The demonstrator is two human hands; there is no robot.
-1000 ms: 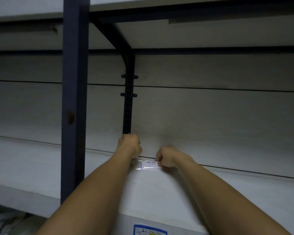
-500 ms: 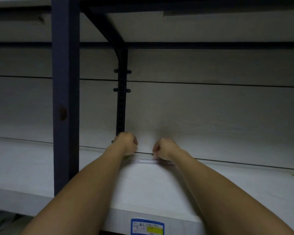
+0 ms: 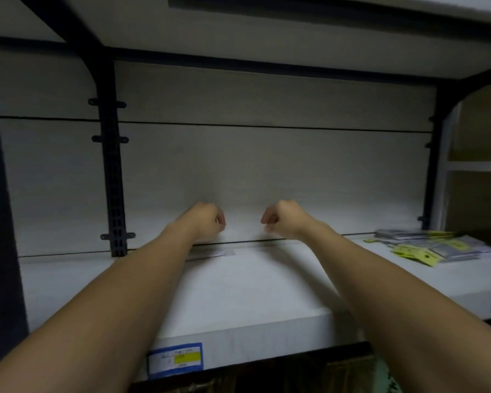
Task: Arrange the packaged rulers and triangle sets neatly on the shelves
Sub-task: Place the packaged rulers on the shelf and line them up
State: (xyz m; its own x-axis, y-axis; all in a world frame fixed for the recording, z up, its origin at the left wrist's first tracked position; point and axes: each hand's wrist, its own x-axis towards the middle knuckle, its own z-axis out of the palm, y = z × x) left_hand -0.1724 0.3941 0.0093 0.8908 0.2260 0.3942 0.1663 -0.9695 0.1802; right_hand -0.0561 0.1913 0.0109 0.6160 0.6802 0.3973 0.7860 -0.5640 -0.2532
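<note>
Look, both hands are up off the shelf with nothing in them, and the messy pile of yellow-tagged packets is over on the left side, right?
Nearly. The head view shows the pile of yellow-tagged packets lying on the right side of the shelf, not the left. The rest holds: the left hand and right hand are raised above the shelf, fingers curled, holding nothing.

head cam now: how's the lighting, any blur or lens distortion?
Head view: dim and flat, darkest under the upper shelf; the packaged ruler and the pile of packages at right are smeared by motion blur; wide-angle bend bows the shelf edges; both forearms loom large.
</note>
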